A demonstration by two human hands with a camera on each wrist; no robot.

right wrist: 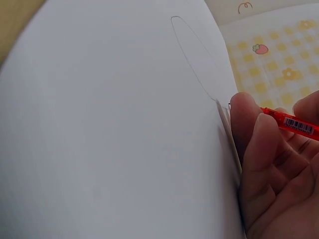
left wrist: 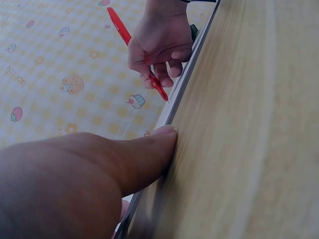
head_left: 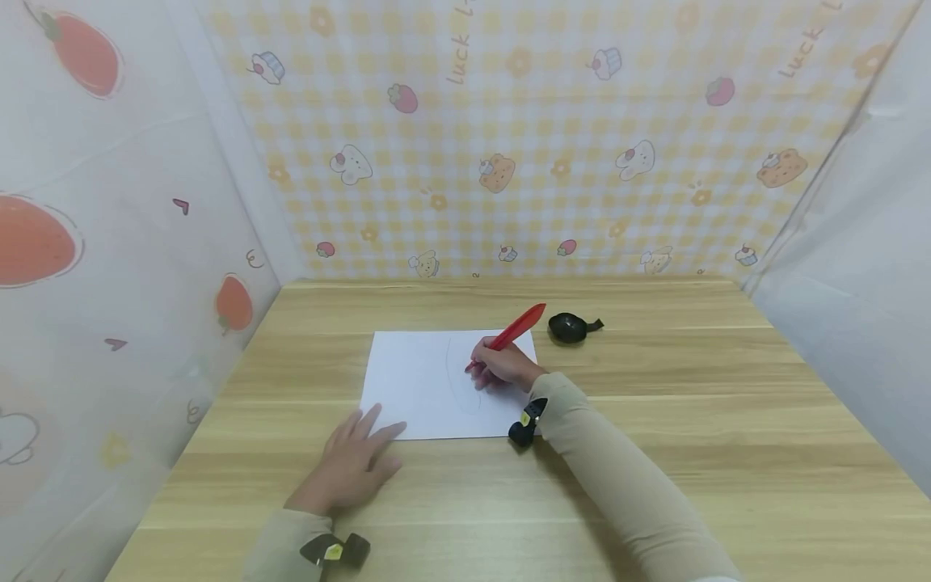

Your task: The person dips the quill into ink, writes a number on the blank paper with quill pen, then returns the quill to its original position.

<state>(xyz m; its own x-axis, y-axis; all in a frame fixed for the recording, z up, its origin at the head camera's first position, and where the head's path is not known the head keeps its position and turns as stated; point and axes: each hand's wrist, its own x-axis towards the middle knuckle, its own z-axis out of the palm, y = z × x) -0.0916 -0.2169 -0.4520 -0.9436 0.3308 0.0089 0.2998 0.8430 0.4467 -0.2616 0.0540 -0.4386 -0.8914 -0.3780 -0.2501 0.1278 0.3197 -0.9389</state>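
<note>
A white sheet of paper lies on the wooden table, with a thin curved pencil-like line drawn on it. My right hand pinches a red pen over the right half of the sheet, its tip close to the paper. In the right wrist view the pen carries a barcode label. My left hand rests with spread fingers at the sheet's lower left corner. The left wrist view shows the left thumb near the paper's edge.
Beyond the sheet's upper right corner sits a small black rounded object with a short tab. Patterned cloth walls enclose the wooden table at the back and sides. Black cameras are strapped to both wrists.
</note>
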